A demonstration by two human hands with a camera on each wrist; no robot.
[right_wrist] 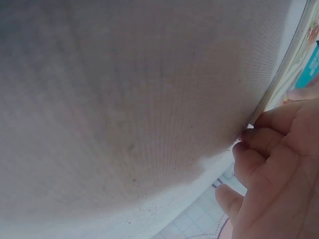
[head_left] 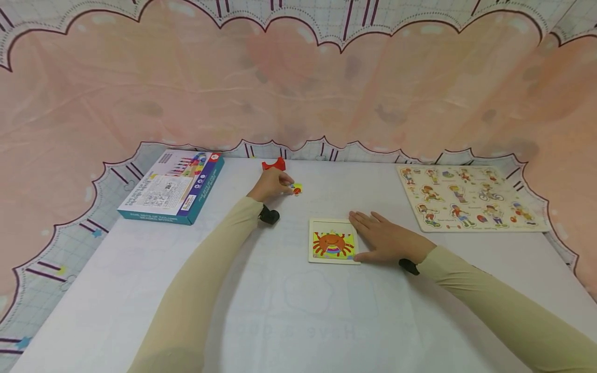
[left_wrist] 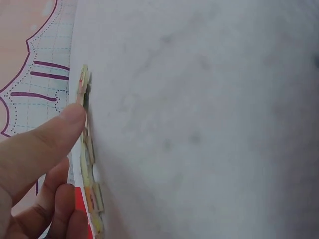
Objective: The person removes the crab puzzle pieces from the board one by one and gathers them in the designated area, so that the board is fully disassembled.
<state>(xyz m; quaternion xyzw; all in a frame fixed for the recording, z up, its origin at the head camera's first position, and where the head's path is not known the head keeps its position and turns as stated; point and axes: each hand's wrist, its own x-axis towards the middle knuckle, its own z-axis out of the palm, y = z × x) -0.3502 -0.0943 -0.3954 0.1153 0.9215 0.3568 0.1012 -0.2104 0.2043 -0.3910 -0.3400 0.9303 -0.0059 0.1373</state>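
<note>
In the head view my left hand is at the far middle of the white table, thumb and fingers at small colourful puzzle pieces. The left wrist view shows the pieces almost edge-on, in a row, with the thumb tip against one and the other fingers curled. My right hand rests spread along the right side of a square wooden puzzle tray, its fingers touching the frame. A red crab picture on yellow lies inside the tray. In the right wrist view, the fingers meet the tray's edge.
A red curved object stands just behind my left hand. At the back left lies a flat teal and white box. A wooden board with figures of children lies at the back right. Beyond the table hangs patterned cloth.
</note>
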